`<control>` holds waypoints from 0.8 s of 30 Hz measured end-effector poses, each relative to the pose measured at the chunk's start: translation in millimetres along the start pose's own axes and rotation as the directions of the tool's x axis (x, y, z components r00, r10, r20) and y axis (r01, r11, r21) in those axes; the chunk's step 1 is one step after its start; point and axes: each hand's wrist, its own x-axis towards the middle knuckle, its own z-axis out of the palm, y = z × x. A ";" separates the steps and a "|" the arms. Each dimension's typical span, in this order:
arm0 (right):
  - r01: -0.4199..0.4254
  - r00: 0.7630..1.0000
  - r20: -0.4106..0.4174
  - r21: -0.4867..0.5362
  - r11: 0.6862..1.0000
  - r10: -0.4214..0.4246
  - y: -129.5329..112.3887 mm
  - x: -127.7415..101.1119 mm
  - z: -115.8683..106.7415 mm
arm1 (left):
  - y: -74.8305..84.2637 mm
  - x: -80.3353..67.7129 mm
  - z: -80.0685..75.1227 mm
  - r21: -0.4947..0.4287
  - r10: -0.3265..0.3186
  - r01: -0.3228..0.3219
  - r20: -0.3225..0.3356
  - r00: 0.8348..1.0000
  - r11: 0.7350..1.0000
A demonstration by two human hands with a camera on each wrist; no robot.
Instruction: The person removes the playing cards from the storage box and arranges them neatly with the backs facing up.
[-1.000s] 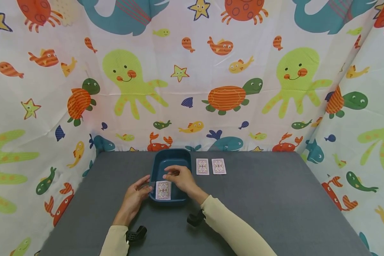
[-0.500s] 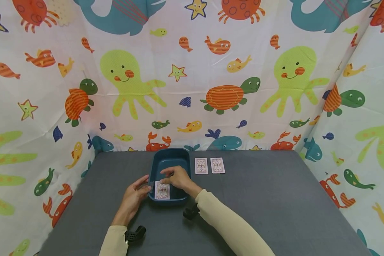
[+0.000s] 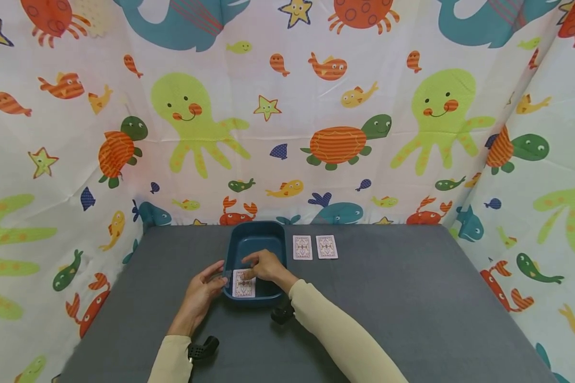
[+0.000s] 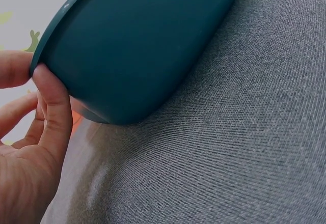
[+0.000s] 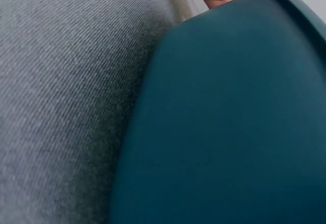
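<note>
**Hands at the Tray: Card Contact and Rim Grip**

A dark teal rectangular plastic tray [image 3: 256, 242] sits on the grey fabric-covered table [image 3: 388, 308], at 12 o'clock from the person. Inside it, at the near end, lies a face-down playing card with a patterned back [image 3: 244, 285].

The right hand [image 3: 267, 266] reaches into the tray from 5 o'clock. Its fingertips [image 3: 246, 274] rest on the far edge of the card. Whether they pinch the card or only press on it cannot be told from the head view; the right wrist view shows only the tray's outer wall and the table.

The left hand [image 3: 202, 292] is at the tray's near-left corner, at 9 o'clock from the card. In the left wrist view its thumb [image 4: 53, 107] and a finger clamp the tray's rim between them.

Two more face-down patterned playing cards [image 3: 314, 247] lie side by side on the table at 3 o'clock from the tray's far end, just beside it and not touching.
</note>
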 end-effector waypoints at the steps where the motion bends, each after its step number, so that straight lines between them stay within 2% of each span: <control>1: -0.005 1.000 0.001 -0.006 1.000 0.005 0.3 0.3 0.1 | -0.3 0.1 -0.1 0.005 0.003 -0.003 0.001 1.000 1.000; 9: -0.034 0.999 -0.042 -0.123 0.992 0.029 5.2 4.7 2.9 | -1.4 2.1 0.0 0.004 0.011 -0.011 -0.011 1.000 1.000; 17: -0.026 0.999 -0.031 -0.264 0.964 0.018 7.1 7.3 7.6 | -2.9 2.5 -0.3 0.012 0.002 -0.002 -0.006 1.000 1.000; 24: 0.007 0.999 -0.051 -0.244 0.970 -0.020 8.9 8.8 7.5 | -1.1 2.0 -0.2 0.017 -0.001 0.002 -0.008 1.000 1.000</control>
